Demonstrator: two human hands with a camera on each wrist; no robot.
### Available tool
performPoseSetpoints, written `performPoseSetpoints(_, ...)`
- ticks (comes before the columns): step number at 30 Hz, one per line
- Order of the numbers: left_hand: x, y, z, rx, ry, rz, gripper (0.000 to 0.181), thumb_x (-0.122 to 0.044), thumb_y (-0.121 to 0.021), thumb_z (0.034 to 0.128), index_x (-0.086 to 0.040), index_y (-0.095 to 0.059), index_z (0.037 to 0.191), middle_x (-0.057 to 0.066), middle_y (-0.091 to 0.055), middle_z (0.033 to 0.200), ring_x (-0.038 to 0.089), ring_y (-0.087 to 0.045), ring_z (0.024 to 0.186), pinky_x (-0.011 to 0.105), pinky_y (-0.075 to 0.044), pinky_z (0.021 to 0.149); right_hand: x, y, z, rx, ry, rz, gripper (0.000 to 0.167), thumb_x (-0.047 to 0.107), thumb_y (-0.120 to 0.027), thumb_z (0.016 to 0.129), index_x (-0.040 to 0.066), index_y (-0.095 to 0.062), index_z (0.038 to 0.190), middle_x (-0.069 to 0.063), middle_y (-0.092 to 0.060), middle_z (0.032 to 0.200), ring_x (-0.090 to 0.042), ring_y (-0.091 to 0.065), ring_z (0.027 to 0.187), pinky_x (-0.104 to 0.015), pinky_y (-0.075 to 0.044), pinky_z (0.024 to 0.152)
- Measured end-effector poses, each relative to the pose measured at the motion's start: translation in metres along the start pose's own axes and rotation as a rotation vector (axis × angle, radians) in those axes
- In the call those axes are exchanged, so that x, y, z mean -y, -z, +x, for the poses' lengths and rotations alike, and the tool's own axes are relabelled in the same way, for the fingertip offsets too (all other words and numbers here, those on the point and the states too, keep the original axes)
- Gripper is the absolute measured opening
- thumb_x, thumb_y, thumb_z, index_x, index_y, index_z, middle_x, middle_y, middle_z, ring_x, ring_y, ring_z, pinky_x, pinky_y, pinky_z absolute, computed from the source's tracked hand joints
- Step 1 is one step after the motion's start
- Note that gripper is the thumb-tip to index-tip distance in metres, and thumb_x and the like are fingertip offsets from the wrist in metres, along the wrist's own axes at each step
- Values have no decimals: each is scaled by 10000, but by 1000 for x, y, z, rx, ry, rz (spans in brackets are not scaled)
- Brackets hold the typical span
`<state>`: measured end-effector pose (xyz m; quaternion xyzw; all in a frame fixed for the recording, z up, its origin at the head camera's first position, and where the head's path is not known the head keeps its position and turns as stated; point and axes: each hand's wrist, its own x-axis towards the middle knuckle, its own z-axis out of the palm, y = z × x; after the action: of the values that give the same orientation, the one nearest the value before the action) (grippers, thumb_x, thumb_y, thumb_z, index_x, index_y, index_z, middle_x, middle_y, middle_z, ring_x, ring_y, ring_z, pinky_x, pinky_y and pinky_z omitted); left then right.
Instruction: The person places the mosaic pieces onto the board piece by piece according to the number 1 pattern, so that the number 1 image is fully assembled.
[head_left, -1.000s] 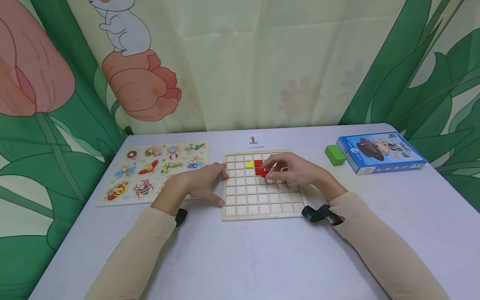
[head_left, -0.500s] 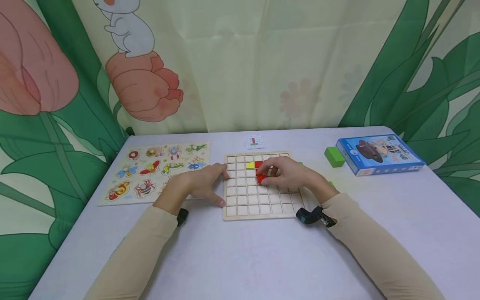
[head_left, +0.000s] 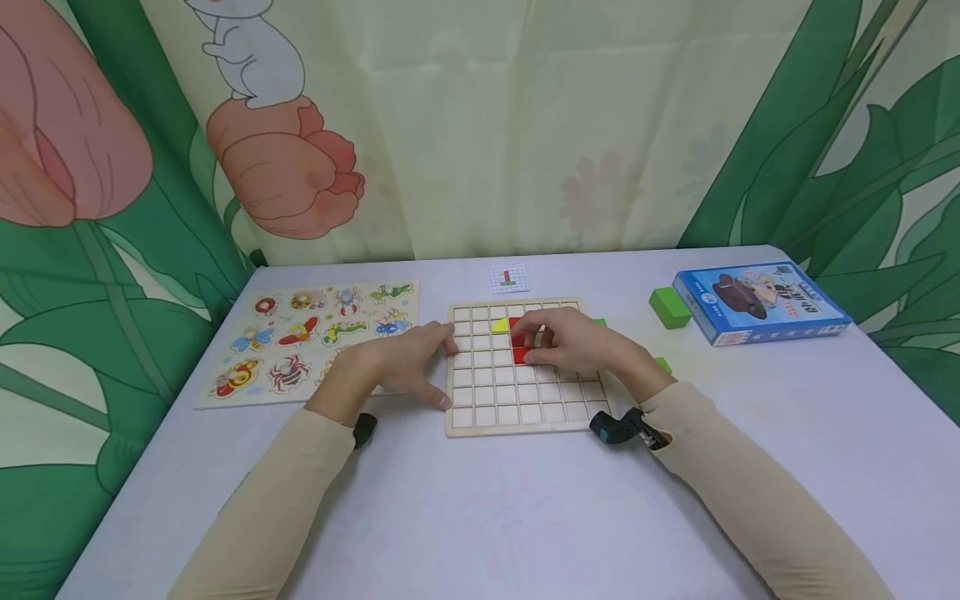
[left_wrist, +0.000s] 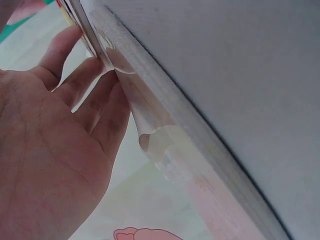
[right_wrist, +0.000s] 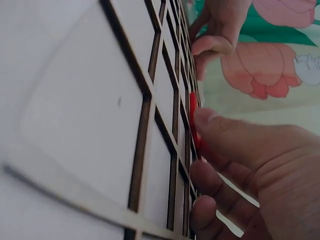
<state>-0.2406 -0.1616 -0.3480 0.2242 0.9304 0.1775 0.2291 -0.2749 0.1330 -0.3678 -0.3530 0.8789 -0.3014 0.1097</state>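
Tabletop: covered in plain white [head_left: 465, 517], its far edge close to the curtain, faint creases near the front.
Grid board: pale wood with white square cells [head_left: 517, 431], flat at mid-tabletop.
Red pieces: in the upper part of the grid board [head_left: 519, 356], partly under the right hand; exact count hidden.
Yellow piece: 1, in the upper part of the grid board [head_left: 500, 326], just left of the red pieces.
Left hand: fingers spread and relaxed, gripping nothing [head_left: 408, 362]; thumb and fingertips at the grid board's left edge.
Right hand: fingers curved over the grid board [head_left: 570, 340], thumb tip against the red; cannot tell whether it pinches a piece or only touches it.
Card: 1, small [head_left: 509, 278], printed grid with a coloured figure, behind the grid board.
Insect puzzle: flat board [head_left: 217, 401] at left, partly covered by the left hand and forearm.
Green block: 1 [head_left: 670, 307], beside the box.
Box: blue, lying flat [head_left: 761, 304], far right of the tabletop.
Small green shapes: 2, by the right hand [head_left: 601, 322] and wrist [head_left: 663, 365], mostly hidden.
Curtain: cream cloth [head_left: 465, 125] across the back, lightly creased; at left a white rabbit [head_left: 266, 67] above a coral flower, and a large pink tulip [head_left: 71, 117].
Leaves: printed green, at left and right of the curtain [head_left: 855, 208].
Sleeves: 2, beige [head_left: 262, 500], dark device at each wrist [head_left: 618, 427].
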Motion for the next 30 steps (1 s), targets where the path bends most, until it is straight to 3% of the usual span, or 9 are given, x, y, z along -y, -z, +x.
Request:
performPoseSetpoints(8, -5, 0, 4, 2, 1, -2, 737, -404, -932, 745, -178, -497, 1295, 30, -474, 1402, 208, -430, 1324, 426, -340, 1179, 0, 7, -5, 31, -35, -28, 255, 151, -735, 962, 168, -701, 1214, 43, -684, 1085, -168, -613, 900, -330, -518, 814)
performPoseSetpoints(13, -7, 1, 5, 4, -9, 14, 746, -414, -928, 749, -175, -494, 1307, 34, -472, 1408, 210, -432, 1326, 429, -343, 1178, 3, 21, -12, 54, 6, -63, 214, 127, -635, 1021, 164, -715, 1216, 40, -699, 1193, -185, -609, 1019, -381, -509, 896)
performPoseSetpoints(16, -7, 2, 4, 4, -12, 22, 750, -406, -926, 753, -166, -496, 1319, 39, -474, 1409, 214, -433, 1331, 431, -342, 1179, 4, 31, -18, 37, 40, -86, 206, 117, -646, 1015, 147, -718, 1206, 10, -708, 1187, -187, -614, 1008, -396, -518, 897)
performPoseSetpoints(23, -8, 2, 5, 11, -17, 17, 739, -401, -923, 759, -162, -498, 1314, 45, -472, 1416, 223, -427, 1341, 443, -339, 1183, -4, 42, -34, -19, -23, -57, 300, 210, -786, 929, 144, -715, 1212, -5, -716, 1173, -179, -630, 989, -386, -545, 860)
performPoseSetpoints(30, -2, 2, 3, 9, 14, 23, 761, -409, -930, 747, -173, -497, 1327, 30, -481, 1398, 215, -436, 1330, 443, -358, 1167, -12, 44, -44, -68, -22, -21, 311, 244, -775, 940, 123, -712, 1219, -53, -710, 1147, -193, -592, 1017, -434, -537, 873)
